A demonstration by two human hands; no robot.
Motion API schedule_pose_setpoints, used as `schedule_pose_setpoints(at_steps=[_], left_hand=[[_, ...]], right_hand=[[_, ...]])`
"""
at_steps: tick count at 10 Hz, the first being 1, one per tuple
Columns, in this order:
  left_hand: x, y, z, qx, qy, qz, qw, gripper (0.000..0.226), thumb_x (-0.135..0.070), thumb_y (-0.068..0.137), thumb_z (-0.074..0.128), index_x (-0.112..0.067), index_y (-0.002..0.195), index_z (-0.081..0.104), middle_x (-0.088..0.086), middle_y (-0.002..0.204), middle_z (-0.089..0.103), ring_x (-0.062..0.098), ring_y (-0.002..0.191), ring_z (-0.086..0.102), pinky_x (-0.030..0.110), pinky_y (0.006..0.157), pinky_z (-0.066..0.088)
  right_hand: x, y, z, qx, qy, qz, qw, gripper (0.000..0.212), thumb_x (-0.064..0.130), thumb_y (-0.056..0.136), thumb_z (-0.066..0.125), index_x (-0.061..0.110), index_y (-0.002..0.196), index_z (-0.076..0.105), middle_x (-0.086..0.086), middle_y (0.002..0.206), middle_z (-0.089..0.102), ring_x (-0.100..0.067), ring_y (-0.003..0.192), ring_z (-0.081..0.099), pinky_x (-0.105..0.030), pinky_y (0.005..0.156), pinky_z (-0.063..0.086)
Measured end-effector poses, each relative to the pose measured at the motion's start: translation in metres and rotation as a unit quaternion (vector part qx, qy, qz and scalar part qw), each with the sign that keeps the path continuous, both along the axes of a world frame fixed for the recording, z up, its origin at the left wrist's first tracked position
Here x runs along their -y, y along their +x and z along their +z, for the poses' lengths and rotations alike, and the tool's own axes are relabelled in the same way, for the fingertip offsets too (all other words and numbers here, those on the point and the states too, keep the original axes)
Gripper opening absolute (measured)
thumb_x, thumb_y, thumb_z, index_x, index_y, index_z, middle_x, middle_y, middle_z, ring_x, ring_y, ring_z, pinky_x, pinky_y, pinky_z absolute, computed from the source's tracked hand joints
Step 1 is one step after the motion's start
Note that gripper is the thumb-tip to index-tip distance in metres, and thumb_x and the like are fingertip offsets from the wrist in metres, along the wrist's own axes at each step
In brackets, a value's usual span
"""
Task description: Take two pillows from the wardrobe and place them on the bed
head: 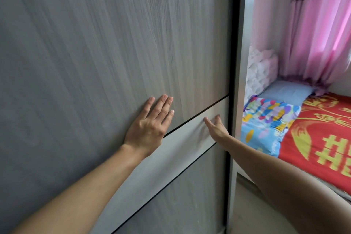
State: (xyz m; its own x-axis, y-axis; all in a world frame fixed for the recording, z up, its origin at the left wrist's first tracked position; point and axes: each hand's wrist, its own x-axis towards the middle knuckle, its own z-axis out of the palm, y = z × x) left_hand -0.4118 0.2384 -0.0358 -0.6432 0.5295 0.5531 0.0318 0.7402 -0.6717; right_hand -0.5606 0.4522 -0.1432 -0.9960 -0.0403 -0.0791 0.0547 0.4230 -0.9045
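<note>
Left hand (pixel 150 129) flat, fingers spread, on wardrobe door (pixel 114 43); right hand (pixel 215 125) open on pale band, holding nothing. Pillows hidden inside wardrobe; likely light, soft, grip by edges. Bed (pixel 313 138) right of wardrobe.

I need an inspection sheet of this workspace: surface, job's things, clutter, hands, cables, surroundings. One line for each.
Surface: grey wardrobe door, shut, with a pale band across it.
Job's things: bed at right under a red cover; a blue pillow and a patterned pillow lie on it.
Clutter: nothing seen.
Hands: left hand flat on the door; right hand open on the pale band near the door edge.
Cables: nothing seen.
Surroundings: pink curtain behind the bed.
</note>
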Motion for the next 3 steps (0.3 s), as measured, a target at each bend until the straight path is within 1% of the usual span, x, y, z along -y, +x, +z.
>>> schedule_pose_setpoints(at_steps=[1, 2, 3], left_hand=[[0.002, -0.001, 0.000, 0.003, 0.002, -0.007, 1.000, 0.048, -0.020, 0.088, 0.056, -0.010, 0.135, 0.046, 0.017, 0.153, 0.029, 0.032, 0.142, 0.025, 0.050, 0.118, 0.006], [0.000, 0.002, 0.001, 0.006, 0.001, 0.002, 1.000, 0.050, -0.020, 0.087, 0.057, -0.011, 0.135, 0.046, 0.017, 0.153, 0.028, 0.032, 0.142, 0.024, 0.050, 0.118, 0.004], [0.002, 0.001, 0.001, -0.005, 0.005, -0.005, 1.000, 0.047, -0.020, 0.087, 0.056, -0.011, 0.132, 0.049, 0.017, 0.152, 0.030, 0.032, 0.141, 0.026, 0.050, 0.118, 0.006]], right_hand=[[-0.003, -0.001, 0.001, 0.005, -0.007, 0.010, 1.000, 0.086, 0.062, 0.090, 0.043, 0.018, 0.151, 0.001, -0.005, 0.160, 0.011, -0.030, 0.143, 0.022, -0.038, 0.116, 0.022], [-0.009, 0.002, 0.005, 0.010, -0.012, 0.013, 1.000, 0.083, 0.060, 0.090, 0.047, 0.018, 0.151, 0.011, -0.008, 0.156, 0.026, -0.032, 0.134, 0.038, -0.034, 0.099, 0.038], [-0.012, 0.004, 0.018, -0.029, -0.019, -0.005, 0.999, 0.070, 0.054, 0.089, 0.053, 0.014, 0.144, 0.034, -0.010, 0.143, 0.046, -0.028, 0.119, 0.052, -0.044, 0.096, 0.048]])
